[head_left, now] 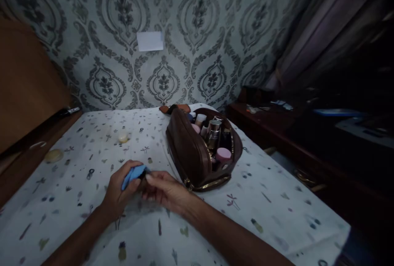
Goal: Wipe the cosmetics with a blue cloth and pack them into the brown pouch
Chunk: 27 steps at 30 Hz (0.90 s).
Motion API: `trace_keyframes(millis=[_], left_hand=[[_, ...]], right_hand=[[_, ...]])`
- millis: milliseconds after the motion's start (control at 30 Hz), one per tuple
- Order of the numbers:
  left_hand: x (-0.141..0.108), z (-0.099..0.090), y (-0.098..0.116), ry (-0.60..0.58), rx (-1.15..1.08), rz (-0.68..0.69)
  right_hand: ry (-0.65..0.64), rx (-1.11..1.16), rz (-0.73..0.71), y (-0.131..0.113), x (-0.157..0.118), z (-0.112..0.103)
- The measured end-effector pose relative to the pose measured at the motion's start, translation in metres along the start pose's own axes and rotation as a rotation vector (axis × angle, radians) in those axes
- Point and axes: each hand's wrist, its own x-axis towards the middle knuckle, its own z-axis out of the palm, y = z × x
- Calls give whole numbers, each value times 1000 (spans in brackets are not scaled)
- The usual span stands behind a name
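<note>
My left hand (118, 192) is closed around a folded blue cloth (133, 176), held just above the patterned sheet. Fingers of my right hand (168, 190) pinch a small dark object (143, 174) that meets the cloth between both hands. Its kind is hard to make out in the dim light. Just beyond my right hand stands a brown cosmetic bag (187, 147), unzipped. Inside it are several bottles and jars, among them a metallic-capped bottle (214, 128) and a jar with a pink lid (223, 154).
A small cream-coloured jar (123, 138) stands on the white patterned sheet (172, 237). A round yellowish lid-like thing (53, 156) lies farther left. An orange-brown box-like piece (27, 81) borders the left side. Along the right runs a dark red wooden surface (264, 130) with clutter.
</note>
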Motion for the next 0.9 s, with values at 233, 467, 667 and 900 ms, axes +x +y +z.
trace_keyframes(millis=[233,467,667,900], left_hand=[[1,4,4,84,19,-138],[8,10,8,108,22,-199],[10,11,10,126,-5,-234],[9,8,13,117,103,-211]], right_hand=[[70,28,-1,4,5,1],[137,-149,-129,4,6,-3],[175,-276,-226,7,6,-3],[193,-270,-240,13,12,-7]])
